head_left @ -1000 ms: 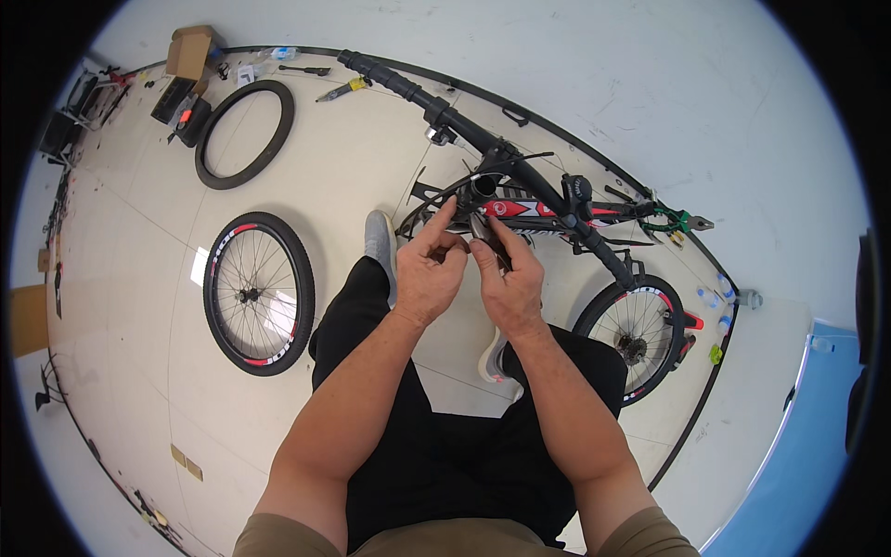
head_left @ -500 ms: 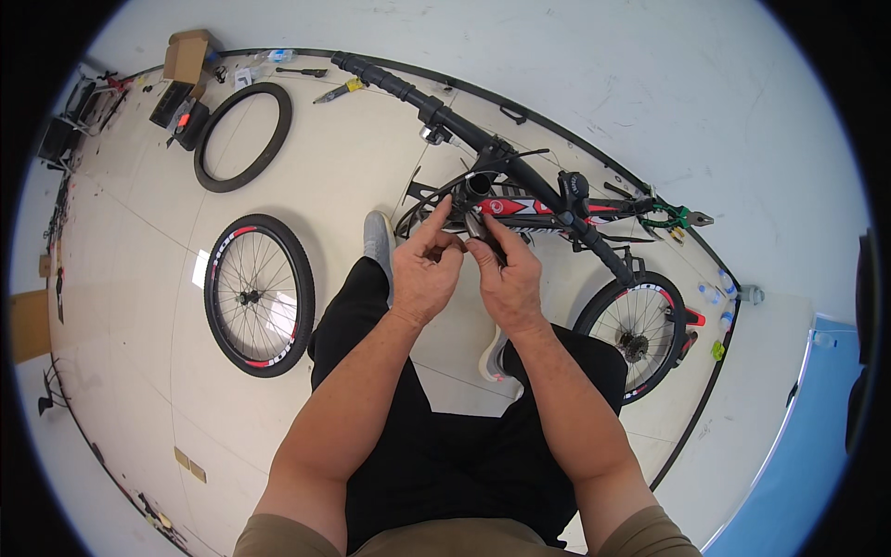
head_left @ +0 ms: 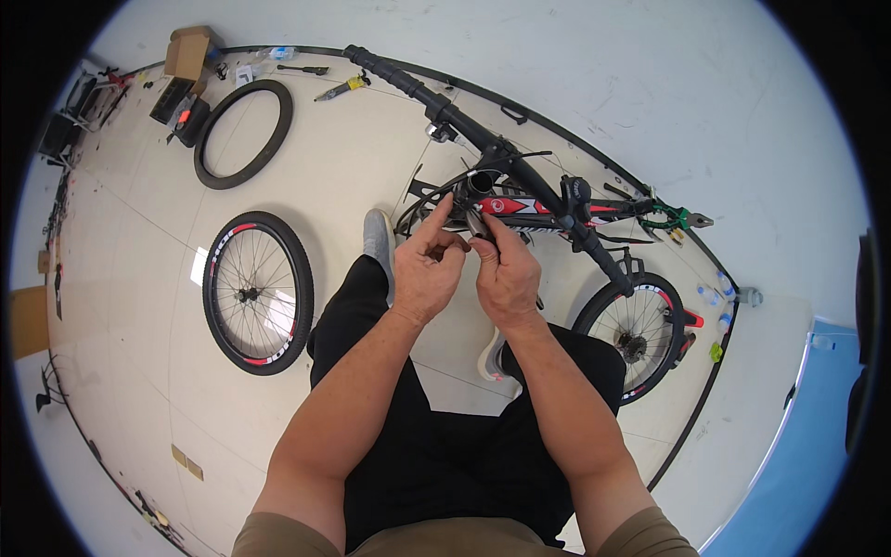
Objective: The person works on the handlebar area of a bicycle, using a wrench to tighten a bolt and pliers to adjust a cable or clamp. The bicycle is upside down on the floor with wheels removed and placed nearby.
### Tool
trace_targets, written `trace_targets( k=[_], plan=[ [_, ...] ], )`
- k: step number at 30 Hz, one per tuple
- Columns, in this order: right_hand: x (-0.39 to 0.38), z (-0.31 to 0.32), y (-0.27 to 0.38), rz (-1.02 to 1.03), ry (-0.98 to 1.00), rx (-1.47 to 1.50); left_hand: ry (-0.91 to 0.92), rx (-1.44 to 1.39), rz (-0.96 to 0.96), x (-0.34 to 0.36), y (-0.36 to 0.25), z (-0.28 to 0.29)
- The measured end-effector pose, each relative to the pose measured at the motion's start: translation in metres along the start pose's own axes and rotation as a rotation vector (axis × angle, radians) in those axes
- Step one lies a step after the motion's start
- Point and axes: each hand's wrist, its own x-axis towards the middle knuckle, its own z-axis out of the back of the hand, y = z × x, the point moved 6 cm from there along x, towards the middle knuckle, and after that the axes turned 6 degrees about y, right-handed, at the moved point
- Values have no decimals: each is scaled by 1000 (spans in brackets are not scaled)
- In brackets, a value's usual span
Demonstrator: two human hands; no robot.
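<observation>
A bicycle frame (head_left: 516,205) in black, red and white lies in front of me, its black handlebar (head_left: 483,139) running slantwise across it. Both my hands are together at the front end of the frame, just below the open dark tube end (head_left: 480,182). My left hand (head_left: 430,271) has its index finger stretched up against the dark parts there, while thumb and other fingers are pinched together. My right hand (head_left: 510,276) is closed, thumb against index finger, around a small dark and silvery piece (head_left: 476,226). Fingers mostly hide what lies between the hands.
A spoked wheel (head_left: 304,295) is on the tiled floor at left, with a loose tire (head_left: 282,127) beyond it. The rear wheel (head_left: 676,325) sits at right. Green-handled pliers (head_left: 685,218) are by the wall. A cardboard box (head_left: 188,53) stands far left.
The handlebar has turned slightly clockwise, its far left end shifting right and its near right end coming closer. My hands stay in nearly the same place, with small finger shifts.
</observation>
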Motion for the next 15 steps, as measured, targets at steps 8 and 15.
trace_targets(
  k=[8,15],
  plan=[
    [2,0,5,8,-4,-9,5,5,1,0,0,1],
    [3,-1,-1,-87,36,50,19,7,27,0,4,0]
  ],
)
